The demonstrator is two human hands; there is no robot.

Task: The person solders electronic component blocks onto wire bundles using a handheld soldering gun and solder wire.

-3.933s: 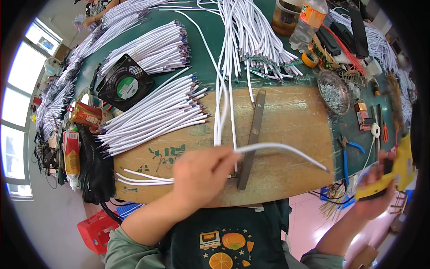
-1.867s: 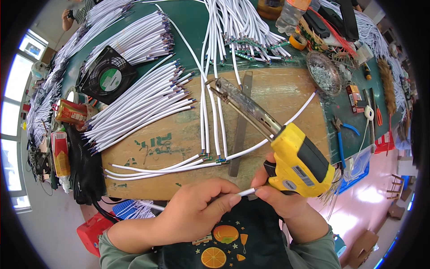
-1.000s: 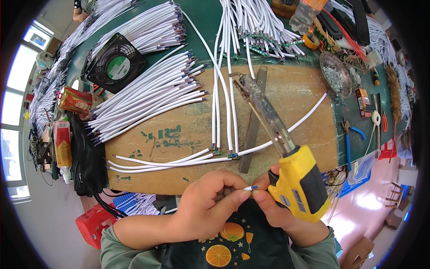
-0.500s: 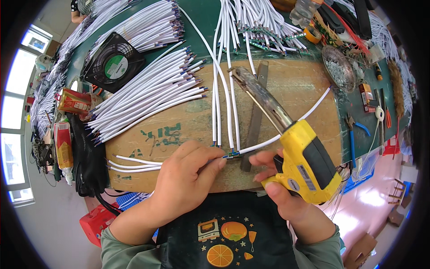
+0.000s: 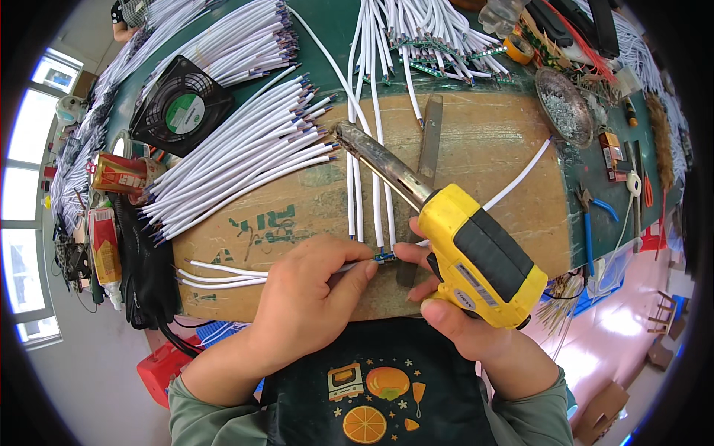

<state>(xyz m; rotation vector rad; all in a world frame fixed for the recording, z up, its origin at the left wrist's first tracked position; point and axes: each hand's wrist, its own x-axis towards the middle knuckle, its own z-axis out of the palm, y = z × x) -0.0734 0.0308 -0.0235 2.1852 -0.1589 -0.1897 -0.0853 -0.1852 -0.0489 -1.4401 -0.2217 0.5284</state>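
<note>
- In swings our right hand (image 5: 462, 333), yellow soldering gun (image 5: 487, 249) now crossing the metal bar (image 5: 430, 141): both hands meet at the work!
- Green board (image 5: 384, 258): just left of the bar's near end.
- Our left hand (image 5: 309, 286) pinches a cable end (image 5: 348, 266); right fingers grip the gun, forefinger stretched boardward, contact unclear.

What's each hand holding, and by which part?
Right hand: yellow soldering gun, by its handle. Left hand: a cable, pinched apparently near its end between thumb and forefinger, mostly hidden.

The soldering gun (image 5: 483, 256) is yellow and black, cables (image 5: 239, 152) white.
</note>
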